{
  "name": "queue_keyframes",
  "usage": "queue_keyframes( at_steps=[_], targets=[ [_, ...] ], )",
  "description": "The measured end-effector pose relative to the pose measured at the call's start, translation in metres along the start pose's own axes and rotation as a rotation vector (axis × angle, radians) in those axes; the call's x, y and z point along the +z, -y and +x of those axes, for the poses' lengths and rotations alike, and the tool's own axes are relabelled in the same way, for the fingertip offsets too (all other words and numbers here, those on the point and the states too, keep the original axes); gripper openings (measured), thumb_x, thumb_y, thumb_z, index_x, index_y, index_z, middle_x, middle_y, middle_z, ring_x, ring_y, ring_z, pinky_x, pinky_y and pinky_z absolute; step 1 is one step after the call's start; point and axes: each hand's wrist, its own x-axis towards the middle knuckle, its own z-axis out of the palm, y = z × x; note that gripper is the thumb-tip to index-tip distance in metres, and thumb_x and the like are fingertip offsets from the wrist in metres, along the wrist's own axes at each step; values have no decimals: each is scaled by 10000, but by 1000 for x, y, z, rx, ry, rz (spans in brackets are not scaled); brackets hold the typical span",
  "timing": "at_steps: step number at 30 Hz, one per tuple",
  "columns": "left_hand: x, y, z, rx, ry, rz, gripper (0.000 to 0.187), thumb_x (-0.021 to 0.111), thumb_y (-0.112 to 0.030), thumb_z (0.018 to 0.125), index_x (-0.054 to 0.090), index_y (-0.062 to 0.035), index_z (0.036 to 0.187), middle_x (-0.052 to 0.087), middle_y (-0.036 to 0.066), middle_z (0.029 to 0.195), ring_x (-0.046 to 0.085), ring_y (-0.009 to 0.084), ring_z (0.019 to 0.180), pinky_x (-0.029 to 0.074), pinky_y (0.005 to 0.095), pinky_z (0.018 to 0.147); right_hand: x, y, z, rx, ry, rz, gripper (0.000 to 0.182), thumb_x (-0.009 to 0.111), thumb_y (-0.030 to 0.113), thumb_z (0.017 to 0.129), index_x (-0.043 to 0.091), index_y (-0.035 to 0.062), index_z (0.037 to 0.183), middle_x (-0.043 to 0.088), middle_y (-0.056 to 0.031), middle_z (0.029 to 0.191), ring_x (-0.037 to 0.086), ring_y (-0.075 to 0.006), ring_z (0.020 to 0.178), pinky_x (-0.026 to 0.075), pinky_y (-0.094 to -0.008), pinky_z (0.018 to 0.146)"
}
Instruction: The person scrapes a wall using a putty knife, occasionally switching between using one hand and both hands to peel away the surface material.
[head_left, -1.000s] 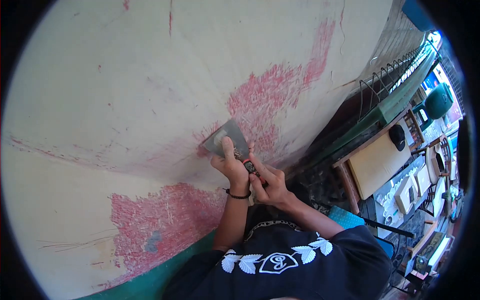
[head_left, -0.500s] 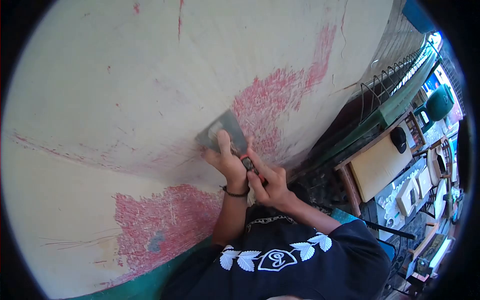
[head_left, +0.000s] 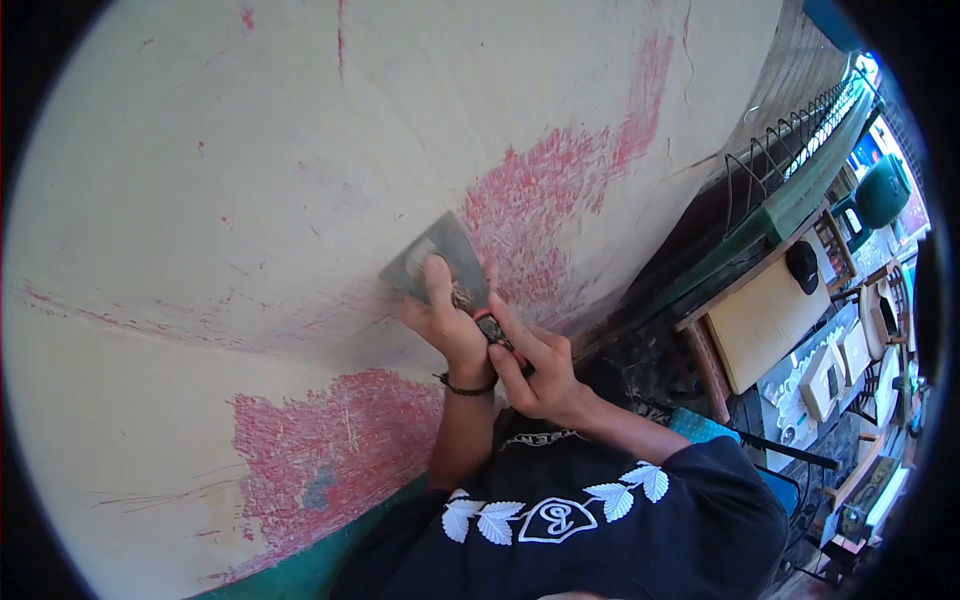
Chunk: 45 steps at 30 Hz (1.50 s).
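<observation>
Both hands are on a putty knife [head_left: 455,252] with a wide grey blade and a dark, red-edged handle. My right hand [head_left: 543,372] is closed around the handle. My left hand [head_left: 452,330], with a dark bracelet at the wrist, grips the lower blade, one digit lying along its face. Some of its fingers are hidden. Pale residue shows on the blade near that digit, and crumbs lie by the handle. The blade's top corner is close to the cream wall [head_left: 250,130], beside a scraped patch of red [head_left: 530,200]; whether it touches cannot be told.
Another rough red patch [head_left: 340,430] lies lower left, above a green band [head_left: 300,565]. On the right are a green rail [head_left: 800,205], a padded tan seat [head_left: 765,325] with a black cap [head_left: 802,266], and a table [head_left: 785,400] holding boxes.
The putty knife's blade has shifted slightly left and up in view, sharper now than before. Both hands keep their hold. The surroundings have shifted a little with the camera.
</observation>
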Motion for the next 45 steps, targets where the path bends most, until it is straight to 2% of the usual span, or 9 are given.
queue_keyframes(
  at_steps=[10,13,22,28,31,34,37,40,45],
  targets=[
    [6,-4,3,-5,-47,-61,297,583,-221,973,600,74,948,650,156,790,626,201,582,558,329,533,1,10,8,-41,-40,25,539,582,-2,883,453,-77,1400,639,-184,783,578,-194,581,470,-308,574],
    [-10,17,-6,-8,3,96,319,551,-279,988,610,32,954,641,120,797,611,184,597,510,310,541,-5,0,-13,79,42,9,559,586,2,895,429,-32,1431,654,-210,858,630,-263,629,503,-341,596],
    [-6,2,-3,30,86,89,371,559,-324,979,629,41,975,649,132,801,608,182,609,495,294,542,-7,15,-4,38,29,45,560,575,4,902,413,-37,1437,656,-221,858,621,-280,629,492,-351,601],
    [-1,2,-5,6,-28,2,298,581,-226,973,605,61,897,638,146,751,606,204,550,517,319,512,-5,14,-6,-37,-20,58,574,580,8,895,406,-35,1440,649,-259,868,662,-324,687,497,-383,616],
    [-7,-1,-7,-42,8,58,302,587,-226,973,615,66,898,644,150,765,612,198,559,518,314,511,-9,23,-11,131,79,66,579,581,12,894,403,-35,1443,647,-272,863,670,-340,705,508,-390,639],
    [-8,1,-6,-12,18,21,298,583,-216,976,619,73,914,648,155,775,619,196,568,513,306,505,5,20,-13,18,-77,55,559,582,9,881,446,-46,1421,562,-146,633,559,-198,532,452,-326,545],
    [-5,8,-8,44,-25,6,283,583,-204,976,617,73,927,648,154,779,623,205,566,528,308,512,-3,6,-13,-25,-42,28,559,583,11,881,448,-41,1421,579,-151,655,564,-206,535,455,-330,551],
    [-3,1,-7,-6,-36,14,266,587,-199,975,621,62,930,649,144,784,627,210,572,550,320,521,-5,14,-14,86,43,38,566,577,35,891,425,-33,1432,664,-249,859,661,-347,672,512,-385,638],
    [-11,10,-7,32,-2,-12,249,606,-191,964,618,56,937,648,124,790,628,211,580,559,334,517,-7,1,-17,-61,-13,-2,574,570,35,885,421,-32,1436,656,-241,820,659,-328,638,511,-381,628]
  ],
)
